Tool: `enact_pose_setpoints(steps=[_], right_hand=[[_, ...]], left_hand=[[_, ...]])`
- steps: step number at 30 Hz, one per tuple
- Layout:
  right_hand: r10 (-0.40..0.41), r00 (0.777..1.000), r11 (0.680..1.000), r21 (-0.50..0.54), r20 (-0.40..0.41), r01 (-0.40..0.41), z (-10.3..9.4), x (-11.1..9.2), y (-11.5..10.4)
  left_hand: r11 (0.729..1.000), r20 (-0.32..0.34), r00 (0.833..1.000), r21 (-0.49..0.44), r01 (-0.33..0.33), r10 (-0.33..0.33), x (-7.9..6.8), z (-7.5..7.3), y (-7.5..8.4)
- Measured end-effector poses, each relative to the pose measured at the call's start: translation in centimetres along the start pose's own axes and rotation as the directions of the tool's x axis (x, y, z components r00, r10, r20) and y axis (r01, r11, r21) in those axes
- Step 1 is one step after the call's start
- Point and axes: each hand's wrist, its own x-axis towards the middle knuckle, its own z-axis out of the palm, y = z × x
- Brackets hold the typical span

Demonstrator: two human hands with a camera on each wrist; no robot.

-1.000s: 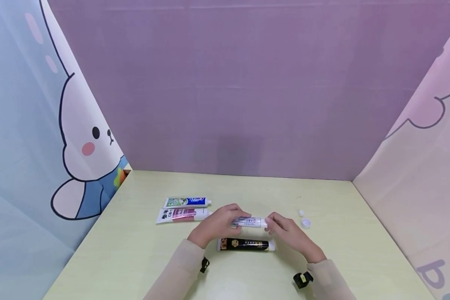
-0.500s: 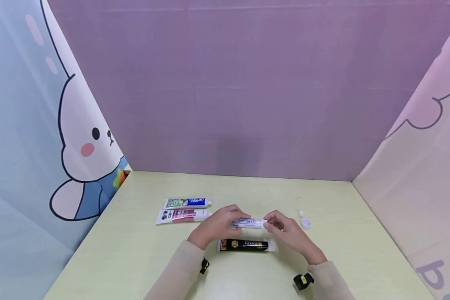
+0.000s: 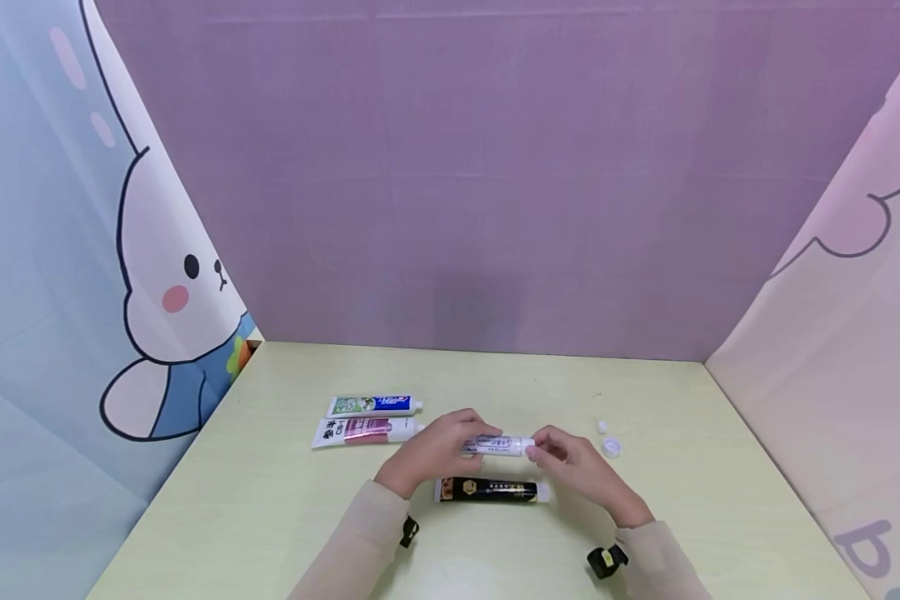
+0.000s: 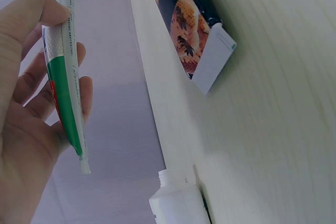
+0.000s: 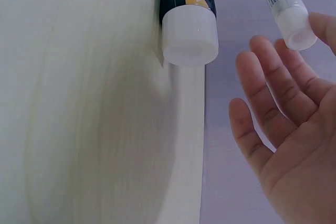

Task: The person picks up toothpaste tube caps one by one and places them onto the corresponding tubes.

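My left hand (image 3: 437,450) holds a white toothpaste tube (image 3: 501,447) above the table, thumb on one side and fingers on the other. In the left wrist view the flat end of this tube shows a green and red print. At its other end sits a white cap (image 5: 297,29), which my right hand (image 3: 581,473) pinches between thumb and index finger. The remaining right fingers (image 5: 278,93) are spread away from it in the right wrist view. Just below the hands a black toothpaste tube (image 3: 487,490) lies on the table, its white cap (image 5: 190,35) on.
Left of the hands lie a pink and white tube (image 3: 367,430) and a blue and green tube (image 3: 375,406), side by side. A bare threaded nozzle (image 4: 165,177) shows in the left wrist view. Two loose white caps, one small (image 3: 602,426) and one larger (image 3: 611,447), lie at right.
The right fingers have shifted their grip around the cap, with the hand turning slightly. The left hand and the tube have stayed almost in place; the things on the table have not moved.
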Motion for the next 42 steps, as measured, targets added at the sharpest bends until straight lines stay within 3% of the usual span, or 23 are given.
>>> enact_pose_setpoints(steps=[9,28,42], right_hand=[[0.03,0.998,0.999,0.01,0.06,-0.031,-0.11,-0.18,-0.18],[-0.079,0.996,0.997,0.01,-0.038,0.08,-0.18,0.12,-0.29],[-0.015,1.0,1.0,0.006,-0.024,0.015,-0.11,-0.13,-0.36]], left_hand=[[1.0,0.011,1.0,-0.011,0.011,-0.01,0.03,0.13,-0.06],[1.0,0.005,1.0,-0.002,0.013,-0.013,0.05,0.13,0.06],[1.0,0.003,1.0,-0.011,0.001,-0.001,0.04,0.21,-0.1]])
